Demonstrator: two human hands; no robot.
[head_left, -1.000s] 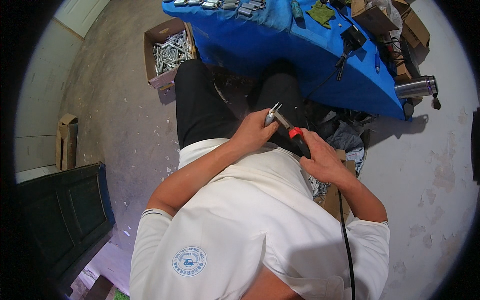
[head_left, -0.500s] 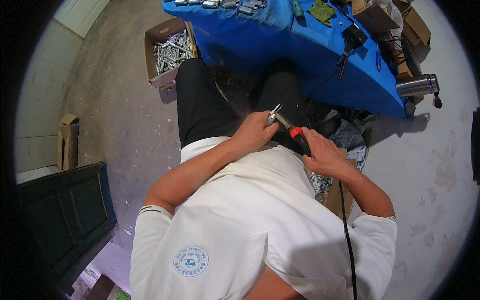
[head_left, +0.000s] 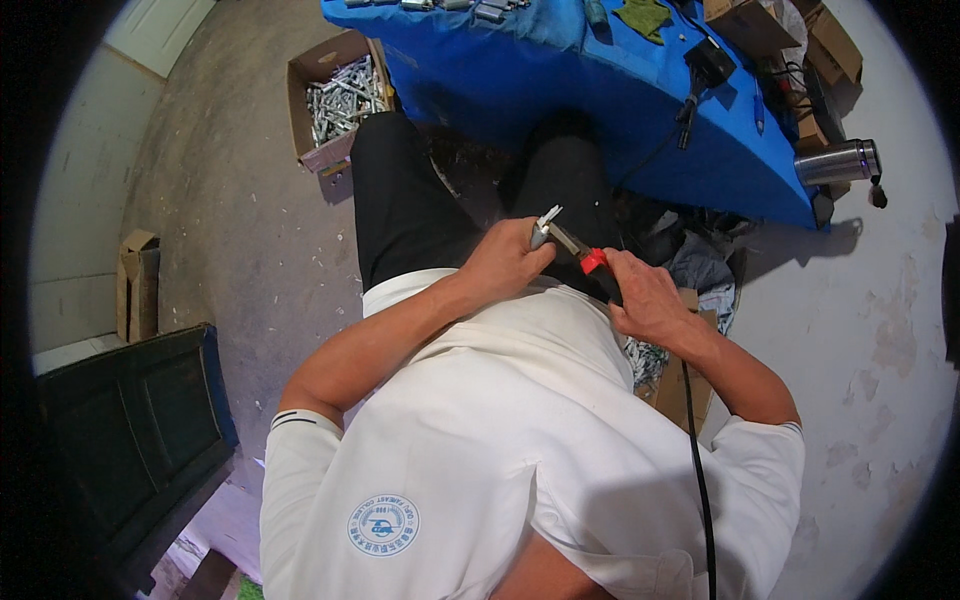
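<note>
Over my lap, my left hand (head_left: 505, 260) is closed round a small silvery part (head_left: 541, 232) with pale, pointed ends sticking up from its top. My right hand (head_left: 648, 292) grips a corded hand tool (head_left: 594, 262) with a black handle, a red collar and a flat metal tip. The tip reaches left to beside the silvery part; whether they touch I cannot tell. A black cord (head_left: 697, 470) hangs near my right wrist and runs down over my white shirt.
Ahead stands a table with a blue cover (head_left: 480, 75), bearing silvery parts (head_left: 492, 12), a green cloth (head_left: 642, 18) and a black plug (head_left: 709, 64). A steel flask (head_left: 838, 163) is at its right end. A cardboard box (head_left: 301, 110) of metal pieces sits left of my knees.
The view has shifted slightly. My left hand keeps the silvery part, whose pale ends look turned a little, and my right hand still holds the tool beside it.
</note>
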